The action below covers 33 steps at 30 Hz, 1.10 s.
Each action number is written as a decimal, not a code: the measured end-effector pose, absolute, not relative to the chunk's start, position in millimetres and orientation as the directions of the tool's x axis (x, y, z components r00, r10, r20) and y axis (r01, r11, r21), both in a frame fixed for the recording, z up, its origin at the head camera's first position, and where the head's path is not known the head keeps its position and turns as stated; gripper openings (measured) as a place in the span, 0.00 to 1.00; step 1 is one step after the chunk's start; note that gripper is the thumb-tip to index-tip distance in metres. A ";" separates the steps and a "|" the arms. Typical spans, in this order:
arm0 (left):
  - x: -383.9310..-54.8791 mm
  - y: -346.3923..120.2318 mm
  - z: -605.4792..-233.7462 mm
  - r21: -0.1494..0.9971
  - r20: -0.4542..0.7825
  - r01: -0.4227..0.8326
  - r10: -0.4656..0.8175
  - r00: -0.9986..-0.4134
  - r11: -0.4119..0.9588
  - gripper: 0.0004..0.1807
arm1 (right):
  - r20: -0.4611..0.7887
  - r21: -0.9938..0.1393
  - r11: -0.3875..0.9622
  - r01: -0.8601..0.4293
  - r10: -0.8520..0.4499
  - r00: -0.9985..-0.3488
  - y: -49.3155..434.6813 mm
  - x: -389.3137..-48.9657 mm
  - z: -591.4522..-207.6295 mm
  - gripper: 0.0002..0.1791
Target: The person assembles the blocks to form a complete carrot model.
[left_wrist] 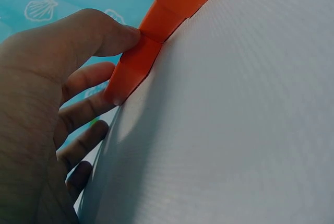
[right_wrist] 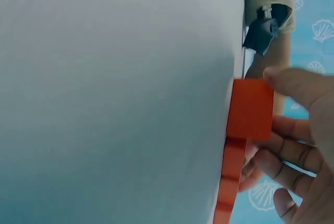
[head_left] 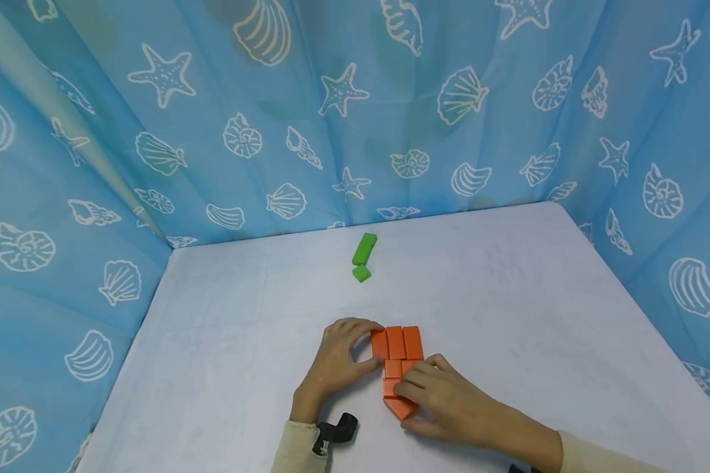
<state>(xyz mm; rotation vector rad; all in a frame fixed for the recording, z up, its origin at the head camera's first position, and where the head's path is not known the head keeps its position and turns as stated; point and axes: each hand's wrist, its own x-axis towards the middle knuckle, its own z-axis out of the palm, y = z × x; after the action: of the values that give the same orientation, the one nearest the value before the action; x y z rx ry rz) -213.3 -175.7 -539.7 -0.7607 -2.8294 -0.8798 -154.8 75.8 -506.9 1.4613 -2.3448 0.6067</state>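
Several orange blocks lie close together on the white table, with a row of three oblong ones on the far side, such as the middle block [head_left: 396, 343]. My left hand [head_left: 338, 360] pinches the leftmost oblong block [head_left: 379, 344] between its thumb and fingertips at the two ends. Smaller blocks [head_left: 393, 368] continue towards me below that row. At the near end, my right hand [head_left: 458, 404] holds an orange block [head_left: 400, 408] with thumb and fingers. In the right wrist view that orange block [right_wrist: 250, 109] has the thumb at its corner, and the other fingers are partly hidden behind it.
Farther back on the white table [head_left: 242, 341] lie a green bar [head_left: 364, 249] and a small green block [head_left: 361, 272], end to end. A blue curtain [head_left: 343, 131] with shell and starfish prints surrounds the table's back and sides.
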 end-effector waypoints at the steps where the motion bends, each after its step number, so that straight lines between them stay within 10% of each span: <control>1: -214.0 -176.0 -539.8 0.510 0.221 0.484 0.436 -0.872 0.711 0.27 | 0.475 -0.185 0.391 -0.901 -0.767 -0.431 74.7 -154.9 -507.2 0.19; 33: -246.3 -159.5 -541.1 0.497 0.221 0.405 0.340 -0.914 0.767 0.29 | 0.390 -0.147 0.562 -0.814 -0.723 -0.570 82.9 -197.2 -505.5 0.17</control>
<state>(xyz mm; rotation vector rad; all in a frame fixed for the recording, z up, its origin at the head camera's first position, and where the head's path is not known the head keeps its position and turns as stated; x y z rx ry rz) -246.3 -159.5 -541.1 -0.6020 -2.8416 -0.8409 -197.2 82.9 -505.5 1.2709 -2.5129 0.4533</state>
